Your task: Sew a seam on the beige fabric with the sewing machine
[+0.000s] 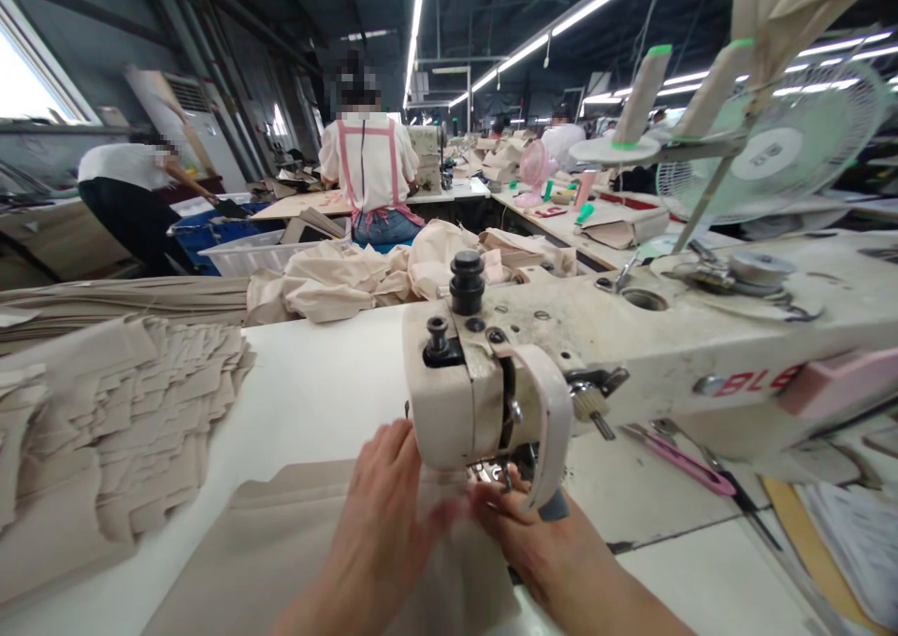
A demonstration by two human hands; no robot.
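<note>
While my fingers lie flat and spread, gripping nothing, my left hand (383, 524) and right hand (533, 538) press the beige fabric (273, 552) onto the table (323, 393), just under the sewing machine head (477, 393). Cut fabric pieces (119, 430) are stacked to my left; pink scissors (684, 463) lie right of the machine.
</note>
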